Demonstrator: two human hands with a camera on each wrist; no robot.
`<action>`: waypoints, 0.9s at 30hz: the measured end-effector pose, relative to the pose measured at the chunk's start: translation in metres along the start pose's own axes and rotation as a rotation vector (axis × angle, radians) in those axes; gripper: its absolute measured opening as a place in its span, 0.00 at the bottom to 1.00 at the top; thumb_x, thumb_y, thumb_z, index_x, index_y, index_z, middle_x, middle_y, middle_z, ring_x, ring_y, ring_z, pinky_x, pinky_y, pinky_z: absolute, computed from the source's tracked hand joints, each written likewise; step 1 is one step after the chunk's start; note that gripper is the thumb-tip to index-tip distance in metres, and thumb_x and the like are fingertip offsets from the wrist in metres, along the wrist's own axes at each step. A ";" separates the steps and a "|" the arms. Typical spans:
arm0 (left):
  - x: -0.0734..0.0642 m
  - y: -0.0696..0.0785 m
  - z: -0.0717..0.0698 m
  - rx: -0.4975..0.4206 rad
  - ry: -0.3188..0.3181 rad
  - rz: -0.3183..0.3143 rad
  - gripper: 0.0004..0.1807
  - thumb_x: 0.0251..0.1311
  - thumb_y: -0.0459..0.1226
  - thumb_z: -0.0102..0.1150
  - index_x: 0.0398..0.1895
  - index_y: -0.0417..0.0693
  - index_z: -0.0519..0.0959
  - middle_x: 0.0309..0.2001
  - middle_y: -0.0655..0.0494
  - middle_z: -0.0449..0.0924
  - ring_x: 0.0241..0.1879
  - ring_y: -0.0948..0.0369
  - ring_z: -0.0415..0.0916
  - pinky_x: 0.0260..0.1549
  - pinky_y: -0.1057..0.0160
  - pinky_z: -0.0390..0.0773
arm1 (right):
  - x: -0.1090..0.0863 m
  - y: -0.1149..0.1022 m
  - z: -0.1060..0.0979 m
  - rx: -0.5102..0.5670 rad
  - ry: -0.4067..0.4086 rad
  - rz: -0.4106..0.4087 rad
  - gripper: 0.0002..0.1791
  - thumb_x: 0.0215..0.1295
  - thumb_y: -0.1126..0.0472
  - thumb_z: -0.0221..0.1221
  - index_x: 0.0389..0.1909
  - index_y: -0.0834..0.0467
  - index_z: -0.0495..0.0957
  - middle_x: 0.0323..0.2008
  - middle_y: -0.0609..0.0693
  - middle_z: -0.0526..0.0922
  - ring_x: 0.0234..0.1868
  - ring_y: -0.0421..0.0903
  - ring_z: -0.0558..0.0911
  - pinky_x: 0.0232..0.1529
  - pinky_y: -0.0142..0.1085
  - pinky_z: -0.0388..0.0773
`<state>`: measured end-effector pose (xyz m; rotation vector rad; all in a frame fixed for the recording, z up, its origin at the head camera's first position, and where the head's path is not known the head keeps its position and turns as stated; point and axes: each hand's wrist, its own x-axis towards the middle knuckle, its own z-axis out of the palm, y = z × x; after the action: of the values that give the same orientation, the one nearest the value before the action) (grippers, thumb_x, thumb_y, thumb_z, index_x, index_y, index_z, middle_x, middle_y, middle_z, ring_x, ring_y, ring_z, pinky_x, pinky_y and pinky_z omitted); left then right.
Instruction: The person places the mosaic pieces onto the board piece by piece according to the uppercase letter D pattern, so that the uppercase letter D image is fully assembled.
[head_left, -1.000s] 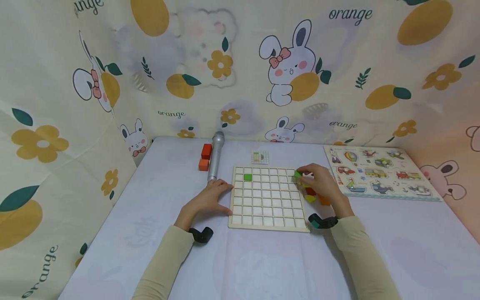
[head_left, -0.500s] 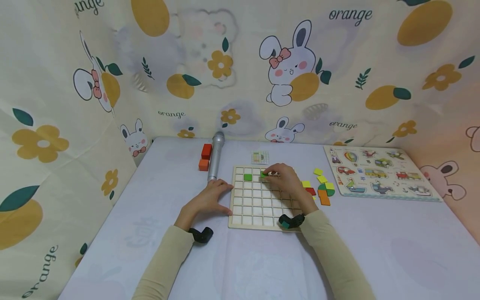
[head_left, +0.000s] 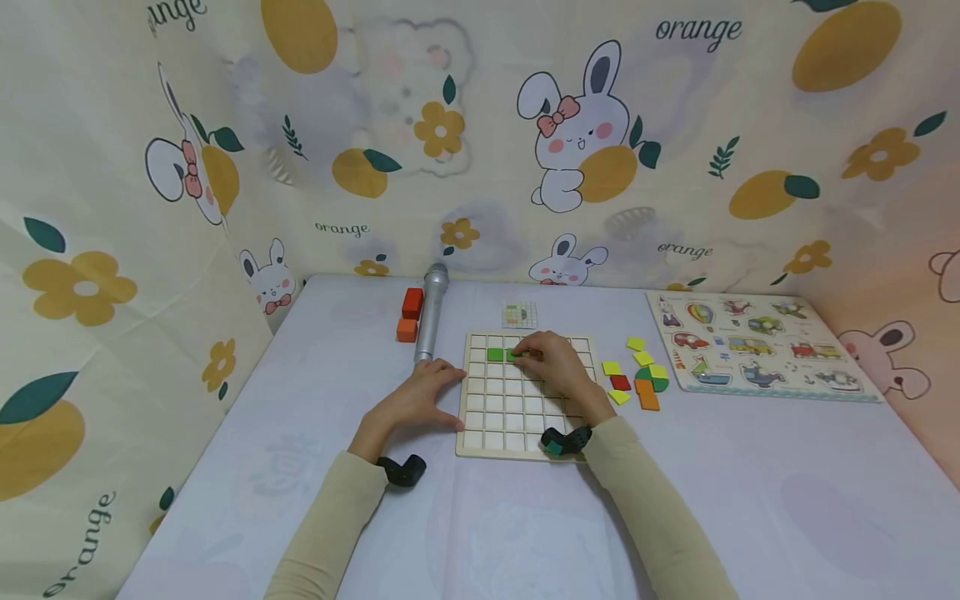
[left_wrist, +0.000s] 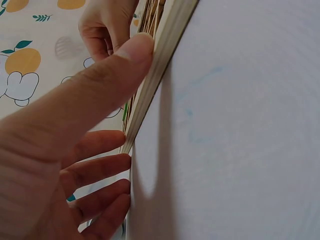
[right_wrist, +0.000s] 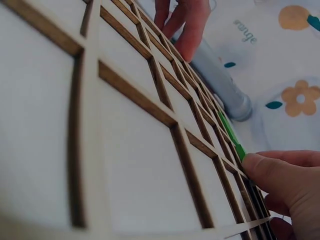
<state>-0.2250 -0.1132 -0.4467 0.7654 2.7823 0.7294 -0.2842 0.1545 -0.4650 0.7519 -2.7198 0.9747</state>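
A wooden grid board (head_left: 495, 402) lies on the table between the hands. My left hand (head_left: 422, 392) rests along its left side, thumb and fingers spread; in the left wrist view the thumb (left_wrist: 100, 82) touches the board's edge. One green square tile (head_left: 495, 355) sits in a cell of the second column, top row. Just right of it, my right hand (head_left: 555, 364) pinches another green tile (head_left: 511, 355) at the top row. In the right wrist view this green tile (right_wrist: 240, 151) shows at the thumb tip, mostly hidden by the fingers.
Right of the board lie several yellow tiles (head_left: 611, 367), a red tile (head_left: 620, 382), orange pieces (head_left: 647, 395) and green curved pieces (head_left: 660, 385). A picture puzzle board (head_left: 765, 346) is farther right. A silver microphone (head_left: 431, 312), red-orange blocks (head_left: 407, 331) and a small pattern card (head_left: 520, 315) stand behind.
My right hand has moved left from the loose tiles to the board's top row, carrying the green tile beside the first one. My left hand has stayed at the board's left edge.
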 end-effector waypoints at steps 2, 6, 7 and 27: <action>0.000 0.000 0.000 -0.002 0.001 0.000 0.45 0.37 0.49 0.76 0.63 0.48 0.69 0.57 0.53 0.68 0.56 0.55 0.60 0.58 0.55 0.66 | 0.000 0.002 0.001 -0.008 0.006 -0.013 0.07 0.56 0.59 0.65 0.36 0.54 0.85 0.40 0.47 0.83 0.36 0.43 0.74 0.37 0.36 0.72; 0.000 0.000 0.000 -0.005 -0.001 -0.006 0.45 0.37 0.49 0.76 0.63 0.48 0.69 0.57 0.53 0.68 0.56 0.55 0.60 0.58 0.55 0.66 | -0.001 0.004 0.003 -0.014 0.020 -0.043 0.07 0.56 0.60 0.65 0.35 0.54 0.85 0.42 0.49 0.81 0.38 0.45 0.73 0.35 0.37 0.71; 0.000 0.000 0.000 -0.006 -0.003 -0.009 0.45 0.37 0.49 0.76 0.63 0.49 0.69 0.57 0.53 0.68 0.56 0.56 0.59 0.58 0.55 0.66 | -0.001 0.004 0.003 -0.013 0.022 -0.046 0.07 0.56 0.60 0.65 0.36 0.55 0.85 0.42 0.50 0.80 0.38 0.45 0.72 0.35 0.37 0.71; -0.001 0.001 0.000 -0.034 0.002 -0.016 0.45 0.37 0.49 0.76 0.63 0.49 0.69 0.57 0.53 0.68 0.57 0.55 0.59 0.58 0.53 0.66 | -0.007 0.006 -0.018 0.059 -0.015 -0.013 0.13 0.60 0.63 0.61 0.46 0.57 0.81 0.41 0.51 0.78 0.40 0.47 0.76 0.42 0.41 0.77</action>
<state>-0.2235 -0.1135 -0.4458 0.7354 2.7673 0.7722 -0.2815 0.1723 -0.4562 0.7891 -2.7060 1.0551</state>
